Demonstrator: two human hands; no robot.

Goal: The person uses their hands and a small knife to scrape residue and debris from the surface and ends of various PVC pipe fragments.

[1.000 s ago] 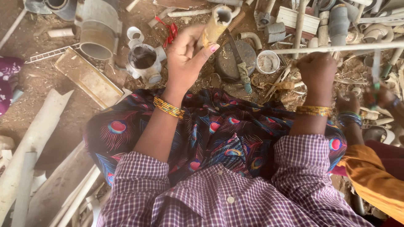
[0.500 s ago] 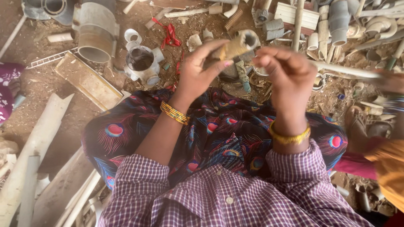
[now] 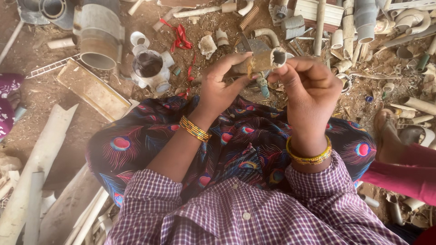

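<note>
A short, dirty tan piece of pipe is held up over my lap, its open end turned to the right. My left hand grips it from the left with thumb and fingers. My right hand comes in from the right, its curled fingers pinching the pipe's open end. Both wrists wear gold bangles. Below the hands lies my dark skirt with a peacock-feather print.
Scrap plastic pipes and fittings litter the dirt: a white multi-way fitting, a wide grey pipe, a flat tray-like piece, red ribbon. Long white pipe halves lie at left. Another person's foot rests at right.
My left hand brought the pipe piece down from the pile toward my lap. My right hand left the scrap at right and closed on the pipe's end.
</note>
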